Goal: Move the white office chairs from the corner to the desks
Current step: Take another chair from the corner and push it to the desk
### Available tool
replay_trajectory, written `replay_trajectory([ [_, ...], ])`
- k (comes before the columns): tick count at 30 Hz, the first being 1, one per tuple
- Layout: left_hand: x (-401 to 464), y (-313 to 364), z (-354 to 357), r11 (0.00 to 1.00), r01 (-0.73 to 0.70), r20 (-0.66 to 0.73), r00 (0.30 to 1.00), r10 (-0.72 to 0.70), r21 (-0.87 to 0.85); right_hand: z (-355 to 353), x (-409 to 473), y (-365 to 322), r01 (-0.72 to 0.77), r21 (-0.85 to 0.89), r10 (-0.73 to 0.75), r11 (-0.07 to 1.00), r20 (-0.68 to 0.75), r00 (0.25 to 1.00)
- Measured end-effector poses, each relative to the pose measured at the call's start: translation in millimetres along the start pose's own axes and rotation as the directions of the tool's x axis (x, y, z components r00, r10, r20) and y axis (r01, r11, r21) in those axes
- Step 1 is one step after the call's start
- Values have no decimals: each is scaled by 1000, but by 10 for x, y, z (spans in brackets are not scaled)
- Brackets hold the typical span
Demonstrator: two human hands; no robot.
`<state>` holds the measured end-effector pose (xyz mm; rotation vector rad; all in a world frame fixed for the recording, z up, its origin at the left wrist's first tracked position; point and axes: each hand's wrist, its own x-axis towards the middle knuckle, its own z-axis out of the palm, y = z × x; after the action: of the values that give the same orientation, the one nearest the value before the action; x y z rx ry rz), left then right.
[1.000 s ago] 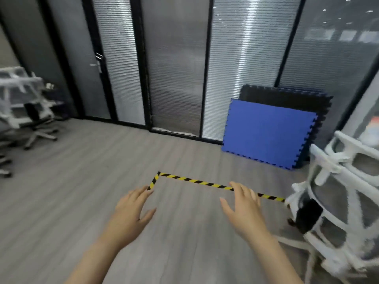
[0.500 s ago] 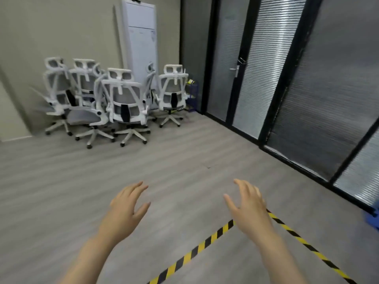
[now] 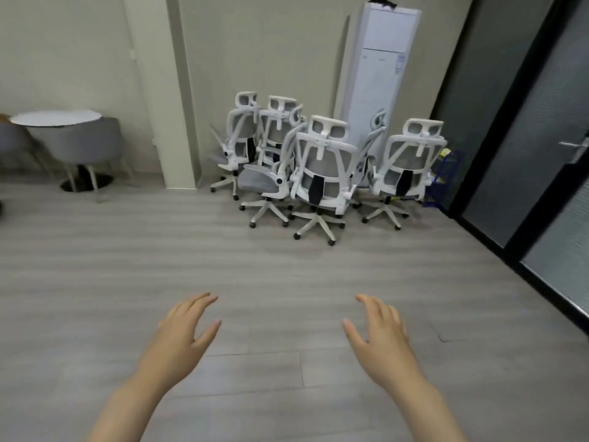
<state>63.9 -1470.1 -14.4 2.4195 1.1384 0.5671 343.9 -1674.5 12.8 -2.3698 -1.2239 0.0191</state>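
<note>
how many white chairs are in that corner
5 visible: front middle, right, left-front, back left, back middle. A sixth headrest suggests another hidden.

Bare floor [image 3: 287, 275] lies open between my hands and the white office chairs [image 3: 322, 173], which crowd the corner, hemmed by the air conditioner [image 3: 379, 81] and pillar [image 3: 181, 122].

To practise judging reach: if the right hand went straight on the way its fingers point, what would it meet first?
Bare floor first; beyond it, probably the nearest white chair in the corner cluster. The right hand is open and empty; depth is uncertain.
</note>
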Motion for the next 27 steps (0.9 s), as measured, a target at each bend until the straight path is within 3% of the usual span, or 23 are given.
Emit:
replay_trajectory([
  [7, 1816, -577, 83, 999, 42, -21, 999, -42, -14, 643, 1931, -245, -4, 33, 2, 999, 47, 999],
  [12, 3218, -820, -37, 1000, 13, -56, 998, -11, 29, 847, 3264, -411, -22, 62, 22, 998, -2, 1000],
  [20, 5010, -1077, 389, 999, -34, -18, 999, 34, 31, 1343, 5010, -192, -57, 88, 54, 995, 40, 998],
  [27, 6754, -1151, 736, 998, -23, -10, 1000, 24, 60, 1598, 6996, -26, 9, 91, -13, 996, 46, 999],
])
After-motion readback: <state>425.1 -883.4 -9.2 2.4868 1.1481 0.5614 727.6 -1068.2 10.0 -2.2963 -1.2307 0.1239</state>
